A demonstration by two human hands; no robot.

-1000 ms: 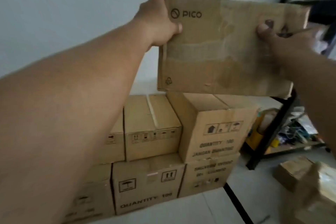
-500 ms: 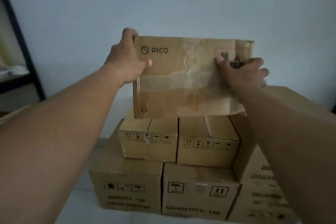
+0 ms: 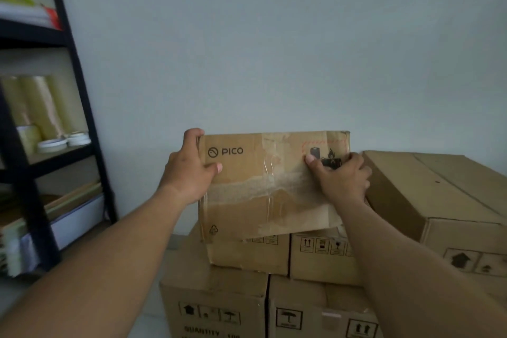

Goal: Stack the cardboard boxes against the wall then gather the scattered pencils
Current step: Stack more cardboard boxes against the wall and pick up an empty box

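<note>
1. A pale wall (image 3: 274,49) backs stacked cartons (image 3: 323,255); a black shelf (image 3: 82,118) stands left.
2. The left hand (image 3: 189,173) and right hand (image 3: 343,181) grip the PICO box (image 3: 263,192) by its sides, atop the stack.

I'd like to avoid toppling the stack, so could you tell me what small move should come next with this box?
Probably lower the PICO box flat: both hands, left and right, hold it tilted, seemingly just above the second-row boxes.
</note>
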